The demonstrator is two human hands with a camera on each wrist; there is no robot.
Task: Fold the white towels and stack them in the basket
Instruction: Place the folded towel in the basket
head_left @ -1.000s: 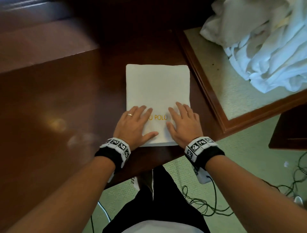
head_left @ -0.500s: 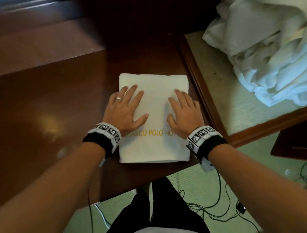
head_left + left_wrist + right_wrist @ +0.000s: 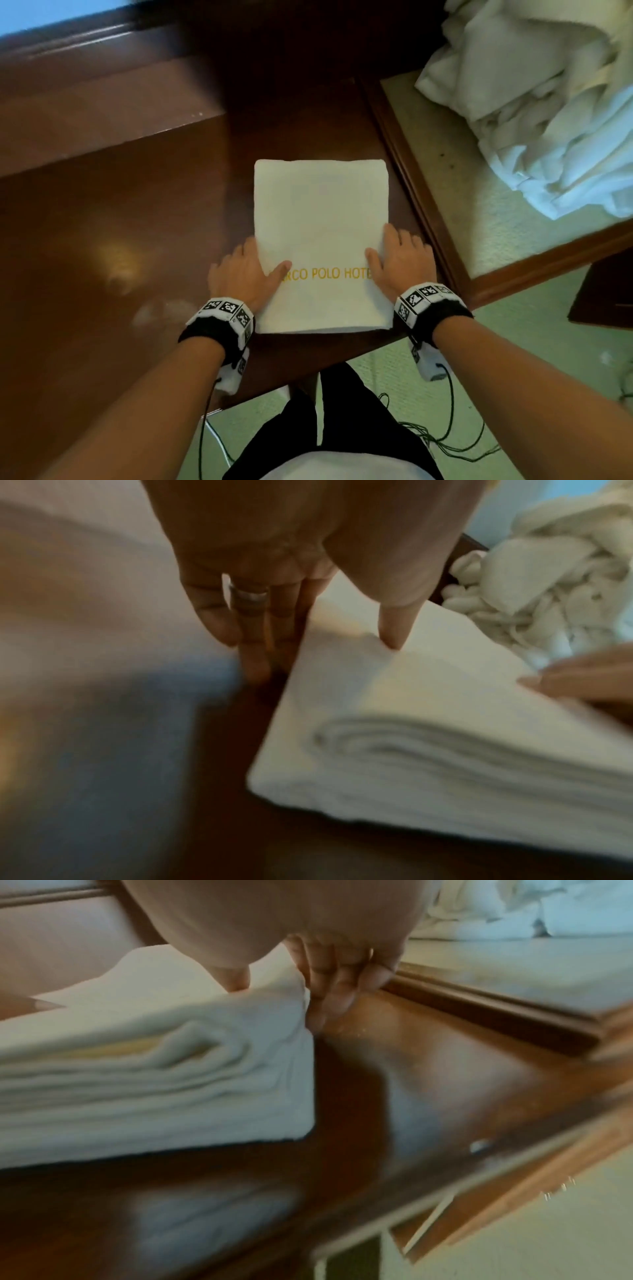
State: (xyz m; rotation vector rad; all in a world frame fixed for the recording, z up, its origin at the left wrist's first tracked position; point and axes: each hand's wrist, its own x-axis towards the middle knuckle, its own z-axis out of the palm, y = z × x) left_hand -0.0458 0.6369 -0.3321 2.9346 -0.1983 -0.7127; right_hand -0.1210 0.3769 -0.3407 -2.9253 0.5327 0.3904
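Two hands flank one folded towel, which lies flat near the front edge of a dark wooden table, its gold lettering reading across the near part. The left hand sits at the towel's left edge with the thumb laid on top and the fingers pointing down beside the edge onto the wood, as the left wrist view shows; whether they have slid under the cloth cannot be told. The right hand mirrors it at the right edge: thumb on top, fingers tucked against the side of the layered fold in the right wrist view. Neither hand looks clenched; both seem to be closing into a side-on pinch of the bundle, thumbs above and fingers at or below the edge. To the far right, on a framed pad, lies a heap of unfolded white towels. No basket shows in any view. By my reading the folding of this towel is finished and the step in hand is picking it up for stacking. The next move calls for the fingers to get fully beneath both sides, then an even lift so that the layers stay together and the fold does not sag open in the middle, and a carry to the basket, wherever it stands out of view.
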